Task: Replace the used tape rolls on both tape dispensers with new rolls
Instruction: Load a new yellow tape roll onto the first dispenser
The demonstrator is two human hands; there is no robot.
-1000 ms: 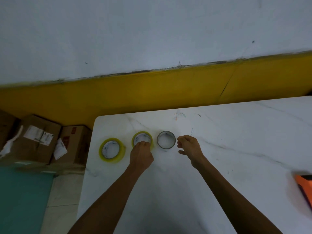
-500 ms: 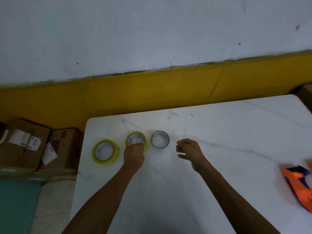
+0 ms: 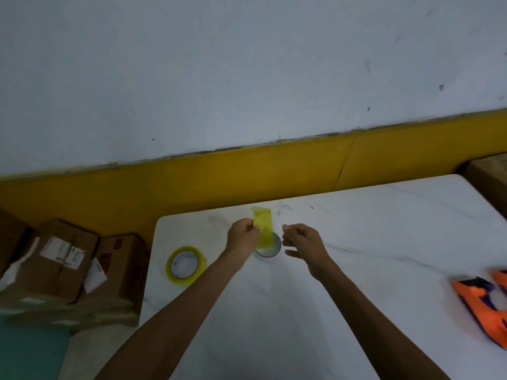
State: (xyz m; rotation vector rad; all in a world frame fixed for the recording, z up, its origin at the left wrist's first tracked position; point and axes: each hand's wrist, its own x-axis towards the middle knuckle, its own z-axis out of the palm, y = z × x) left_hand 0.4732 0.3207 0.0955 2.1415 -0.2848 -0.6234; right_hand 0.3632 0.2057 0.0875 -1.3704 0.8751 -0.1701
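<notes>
Head view takes in a white marbled surface (image 3: pixel 274 311) with two bare forearms reaching away from the camera. At the near right edge lies an orange and purple dispenser (image 3: pixel 482 303), blurred and partly cut off, well apart from both hands; whether a second dispenser sits beside it cannot be told. Farther in, the left hand (image 3: pixel 242 238) is pinched on a yellow roll (image 3: pixel 264 229), holding it on edge above the surface so that its tape band faces the camera. The right hand (image 3: pixel 300 241) is just beside it, fingers spread and holding nothing, apart from the roll. Below and between the two hands an empty core ring (image 3: pixel 270 249) lies flat on the surface, partly hidden by the raised roll. To the left, a second yellow roll (image 3: pixel 186 266) lies flat near the surface's corner, untouched. Beyond the edge, cardboard boxes (image 3: pixel 63 259) stand on the floor under a yellow-banded wall. The step in hand seems to be fetching a new roll for a dispenser; no fresh roll looks fitted yet. The next move likely calls for carrying the roll rightward to the dispenser, with the free hand steadying the dispenser or finding the tape's loose end.
</notes>
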